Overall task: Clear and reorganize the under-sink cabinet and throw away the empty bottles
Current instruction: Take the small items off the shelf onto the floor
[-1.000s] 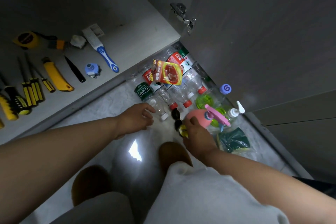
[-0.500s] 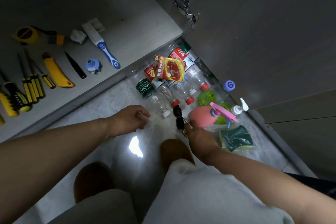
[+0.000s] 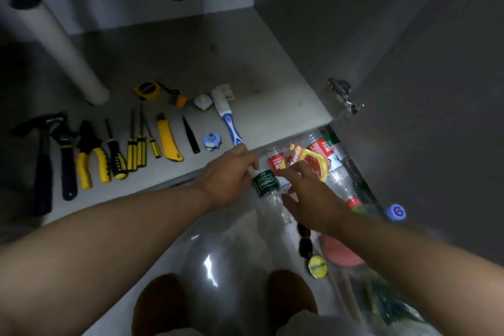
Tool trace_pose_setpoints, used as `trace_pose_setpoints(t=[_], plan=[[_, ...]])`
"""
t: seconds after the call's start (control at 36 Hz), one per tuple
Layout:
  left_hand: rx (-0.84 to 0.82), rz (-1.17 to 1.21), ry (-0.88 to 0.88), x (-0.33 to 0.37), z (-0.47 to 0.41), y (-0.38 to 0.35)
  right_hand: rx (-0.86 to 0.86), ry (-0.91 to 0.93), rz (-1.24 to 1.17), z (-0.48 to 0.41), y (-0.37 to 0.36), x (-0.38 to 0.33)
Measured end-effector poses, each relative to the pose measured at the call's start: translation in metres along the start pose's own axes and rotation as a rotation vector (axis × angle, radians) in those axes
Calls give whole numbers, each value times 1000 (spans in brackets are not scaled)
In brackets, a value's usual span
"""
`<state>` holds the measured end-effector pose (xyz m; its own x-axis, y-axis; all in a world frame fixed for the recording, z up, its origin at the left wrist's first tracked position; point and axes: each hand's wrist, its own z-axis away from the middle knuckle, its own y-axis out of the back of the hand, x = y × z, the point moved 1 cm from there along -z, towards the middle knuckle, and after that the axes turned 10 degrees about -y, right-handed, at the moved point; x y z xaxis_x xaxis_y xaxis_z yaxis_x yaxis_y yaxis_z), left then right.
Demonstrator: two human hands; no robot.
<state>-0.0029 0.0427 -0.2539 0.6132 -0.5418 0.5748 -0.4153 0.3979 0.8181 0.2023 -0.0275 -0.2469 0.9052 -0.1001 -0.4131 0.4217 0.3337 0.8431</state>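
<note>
Several empty clear plastic bottles lie in a heap on the floor beside the open cabinet door. My left hand (image 3: 229, 176) curls around the end of a clear bottle with a green label (image 3: 266, 185). My right hand (image 3: 308, 194) hovers just right of it with fingers spread, holding nothing, over a red-label bottle (image 3: 276, 162) and a red-and-yellow pouch (image 3: 315, 161). A red-capped bottle (image 3: 351, 200) lies further right. A pink spray bottle (image 3: 338, 254) shows partly under my right forearm.
On the cabinet floor (image 3: 259, 90), tools lie in a row: a hammer (image 3: 43, 158), pliers (image 3: 92, 155), screwdrivers (image 3: 136, 144), a yellow knife (image 3: 167, 139), a tape measure (image 3: 147, 89) and a blue-white brush (image 3: 227, 120). A white pipe (image 3: 62, 43) stands at the left. The door hinge (image 3: 345, 98) is at the right.
My view has tilted up into the cabinet. Both hands moved forward to the bottle heap; the left closed on the green-label bottle and the right left the pink spray bottle.
</note>
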Motion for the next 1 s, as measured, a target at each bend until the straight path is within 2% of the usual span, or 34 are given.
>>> trace_pose_setpoints(t=[0.14,0.25,0.42,0.56,0.64,0.75,0.92,1.0], plan=[[184,-278,64,-25,-11,17,2,-15,29,-68,19,-26],[178,-414,204,-47,-22,26,-73,-121,-14,-120,10,-43],[69,-344,283,-76,-26,24,-2,-218,-42,-172,-14,-71],[131,-197,270,-89,-18,15,82,-252,-35,-190,-32,-83],[135,-183,265,-89,-14,12,130,-313,-47,-189,-34,-83],[114,-168,239,-76,-11,10,107,-374,-97,-160,-29,-63],[91,-197,124,-79,10,16,72,-294,-78,-104,-35,-34],[12,-197,9,-63,23,7,53,-260,-103,-59,-43,-10]])
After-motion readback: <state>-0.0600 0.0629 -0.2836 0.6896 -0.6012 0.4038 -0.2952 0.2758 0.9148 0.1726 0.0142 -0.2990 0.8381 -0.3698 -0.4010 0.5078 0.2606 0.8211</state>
